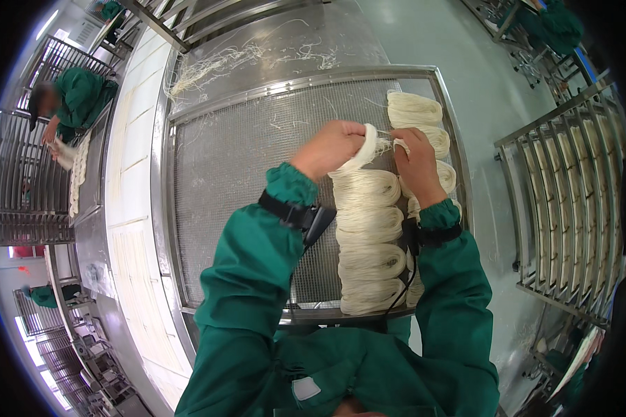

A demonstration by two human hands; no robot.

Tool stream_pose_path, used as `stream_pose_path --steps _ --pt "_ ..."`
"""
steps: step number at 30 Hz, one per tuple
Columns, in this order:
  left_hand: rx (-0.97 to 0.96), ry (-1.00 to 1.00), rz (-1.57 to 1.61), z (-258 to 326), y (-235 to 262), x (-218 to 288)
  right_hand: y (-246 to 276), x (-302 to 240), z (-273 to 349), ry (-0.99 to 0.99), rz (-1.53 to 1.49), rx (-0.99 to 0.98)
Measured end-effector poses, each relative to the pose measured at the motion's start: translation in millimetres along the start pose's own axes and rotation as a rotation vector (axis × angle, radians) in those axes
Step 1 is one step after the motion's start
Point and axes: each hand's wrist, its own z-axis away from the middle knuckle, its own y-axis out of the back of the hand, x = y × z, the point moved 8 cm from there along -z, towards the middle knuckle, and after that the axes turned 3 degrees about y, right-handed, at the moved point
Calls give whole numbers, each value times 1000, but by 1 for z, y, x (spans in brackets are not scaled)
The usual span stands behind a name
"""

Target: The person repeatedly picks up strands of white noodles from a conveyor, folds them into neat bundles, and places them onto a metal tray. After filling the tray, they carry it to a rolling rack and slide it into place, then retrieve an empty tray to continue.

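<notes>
Both my hands are over a metal-framed mesh tray (250, 181). My left hand (332, 148) is closed around a looped bundle of pale noodles (368, 146), which hangs from its fingers toward the tray. To its right, my right hand (417, 165) pinches the loose ends of that bundle, with thin strands stretching between the hands. Below them, folded noodle bundles (368, 226) lie stacked in a column toward my body. A second column of noodle bundles (414, 108) runs along the tray's right side, partly hidden by my right hand and forearm.
Loose noodle scraps (219, 66) litter the steel table beyond the tray. A conveyor with a white belt (129, 174) runs along the left. At right stands a wheeled rack (570, 201) of loaded trays. A co-worker in green (87, 97) handles noodles at far left.
</notes>
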Motion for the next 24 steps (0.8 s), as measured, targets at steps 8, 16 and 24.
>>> stream_pose_path --steps 8,16,24 --pt "766 -627 -774 -5 33 -30 -33 -6 6 253 296 -93" --pt "956 -605 -784 34 60 -54 -31 18 3 161 211 -82" --pt "1333 -144 -415 263 344 -165 4 29 20 137 253 -145"
